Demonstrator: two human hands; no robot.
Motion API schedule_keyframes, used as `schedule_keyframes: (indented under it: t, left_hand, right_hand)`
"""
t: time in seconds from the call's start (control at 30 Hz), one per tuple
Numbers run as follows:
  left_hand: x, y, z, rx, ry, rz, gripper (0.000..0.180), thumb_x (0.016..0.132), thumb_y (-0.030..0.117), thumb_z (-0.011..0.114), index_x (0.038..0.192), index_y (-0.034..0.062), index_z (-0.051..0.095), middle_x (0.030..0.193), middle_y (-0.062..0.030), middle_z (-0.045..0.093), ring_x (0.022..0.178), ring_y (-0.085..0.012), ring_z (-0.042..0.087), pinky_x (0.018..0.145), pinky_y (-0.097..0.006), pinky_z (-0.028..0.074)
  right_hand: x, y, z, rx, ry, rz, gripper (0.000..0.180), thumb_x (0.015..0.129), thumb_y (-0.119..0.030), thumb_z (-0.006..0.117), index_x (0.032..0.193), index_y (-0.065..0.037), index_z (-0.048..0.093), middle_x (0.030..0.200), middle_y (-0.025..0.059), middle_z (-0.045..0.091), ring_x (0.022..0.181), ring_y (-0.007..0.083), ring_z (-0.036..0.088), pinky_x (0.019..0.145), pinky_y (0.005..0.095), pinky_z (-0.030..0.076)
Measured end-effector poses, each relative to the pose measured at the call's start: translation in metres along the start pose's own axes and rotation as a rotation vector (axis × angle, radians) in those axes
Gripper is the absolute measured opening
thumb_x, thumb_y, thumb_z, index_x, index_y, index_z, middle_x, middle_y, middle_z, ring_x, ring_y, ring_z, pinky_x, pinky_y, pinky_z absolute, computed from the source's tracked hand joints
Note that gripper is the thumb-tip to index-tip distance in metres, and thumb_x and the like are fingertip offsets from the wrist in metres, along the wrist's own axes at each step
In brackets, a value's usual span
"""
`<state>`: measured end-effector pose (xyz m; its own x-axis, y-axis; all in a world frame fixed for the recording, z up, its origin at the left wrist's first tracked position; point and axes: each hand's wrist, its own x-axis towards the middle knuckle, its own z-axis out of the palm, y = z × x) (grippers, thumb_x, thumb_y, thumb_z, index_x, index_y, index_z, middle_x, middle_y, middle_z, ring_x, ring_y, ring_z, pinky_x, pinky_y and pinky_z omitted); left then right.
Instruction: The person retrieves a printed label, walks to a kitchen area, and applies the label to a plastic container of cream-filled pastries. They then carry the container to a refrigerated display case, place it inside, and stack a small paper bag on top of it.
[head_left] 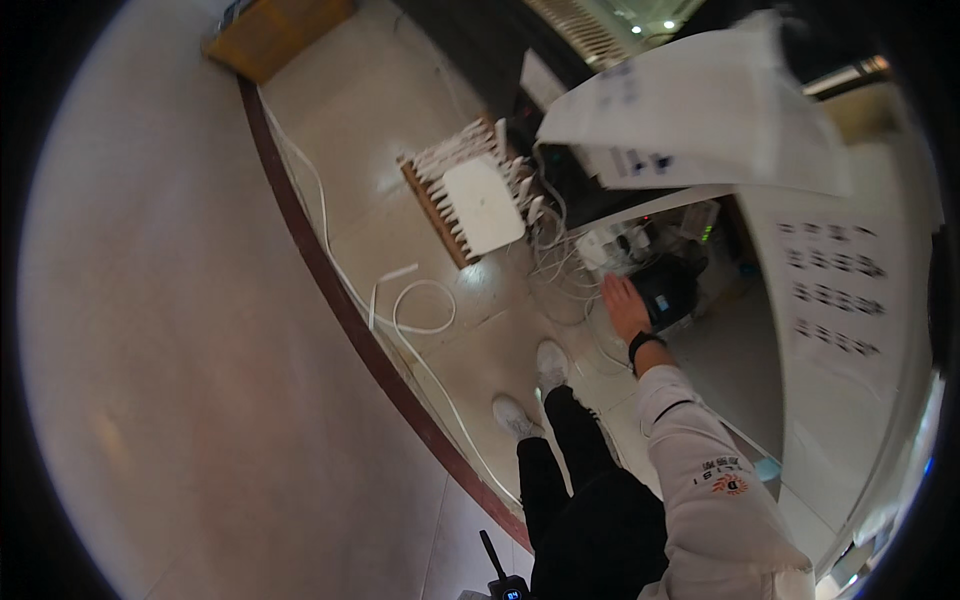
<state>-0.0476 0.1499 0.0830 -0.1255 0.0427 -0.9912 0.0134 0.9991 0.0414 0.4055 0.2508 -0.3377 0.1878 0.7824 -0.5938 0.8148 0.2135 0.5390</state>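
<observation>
My right hand (625, 306), in a white sleeve with a black band at the wrist, reaches into an opening low in a white cabinet. Its fingers lie stretched out beside a black device (668, 290) with a small blue label; whether they touch it I cannot tell. Just past the fingertips are a white adapter (593, 250) and several plugs and sockets (632, 240). A small box with green lights (704, 222) stands behind them. My left hand is out of view. At the lower edge shows a black handheld radio (507, 583) with an antenna; what carries it is hidden.
A white flat box with several white sticks sits on a brown wooden rack (440, 215) on the tiled floor. Thin cables (560, 265) tangle beside it. A white cable (425, 365) runs along the wall's brown skirting (330, 290). Loose paper (700, 110) hangs over the cabinet (815, 430).
</observation>
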Motion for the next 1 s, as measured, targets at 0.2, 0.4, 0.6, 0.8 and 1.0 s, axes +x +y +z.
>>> schedule_keyframes:
  t: [0.2,0.4,0.6,0.8,1.0]
  left_hand:
    - [0.02,-0.003,0.008,-0.106,0.021,-0.01,0.031,0.089,0.021,0.065,0.114,0.0041,0.056,0.08,-0.0026,0.059,0.066,-0.0137,0.055,0.059,-0.027,0.044]
    - [0.01,0.003,0.015,-0.137,0.002,0.053,0.027,0.091,0.02,0.063,0.112,0.0049,0.056,0.074,0.0006,0.055,0.059,-0.01,0.051,0.052,-0.024,0.039]
    - [-0.019,-0.002,0.013,-0.158,-0.079,0.195,0.023,0.093,0.02,0.062,0.11,0.0057,0.056,0.068,0.0038,0.051,0.052,-0.0063,0.046,0.045,-0.02,0.034]
    - [-0.048,0.009,-0.005,-0.142,-0.126,0.29,0.046,0.093,0.017,0.06,0.133,0.0106,0.04,0.067,0.0038,0.048,0.052,-0.0057,0.043,0.044,-0.02,0.033]
    - [-0.071,0.03,-0.02,-0.126,-0.133,0.392,0.044,0.09,0.018,0.063,0.129,0.0078,0.046,0.081,-0.0018,0.055,0.068,-0.0128,0.051,0.059,-0.026,0.04]
  right_hand:
    - [0.049,-0.002,-0.009,-0.168,-0.359,-0.182,0.067,0.098,-0.034,0.047,0.153,-0.019,0.014,0.156,0.0095,0.024,0.146,0.0272,0.015,0.115,0.0534,-0.01]
    - [0.015,-0.014,-0.036,0.581,-0.439,-0.213,0.022,0.085,-0.024,0.056,0.096,-0.011,0.07,0.099,0.0134,0.069,0.104,0.0314,0.061,0.102,0.0481,0.03]
    - [-0.02,0.026,-0.112,1.449,0.61,0.303,0.014,0.074,-0.017,0.066,0.066,-0.006,0.061,0.064,0.0124,0.063,0.068,0.0303,0.063,0.063,0.0391,0.049]
    - [-0.047,0.119,-0.147,1.832,1.078,1.028,0.014,0.078,-0.007,0.066,0.07,-0.001,0.056,0.061,0.0072,0.056,0.057,0.017,0.053,0.058,0.0316,0.044]
    - [-0.131,0.128,-0.229,1.827,1.222,0.825,0.017,0.08,-0.006,0.068,0.069,-0.002,0.056,0.064,0.0063,0.054,0.06,0.0151,0.052,0.059,0.0296,0.043]
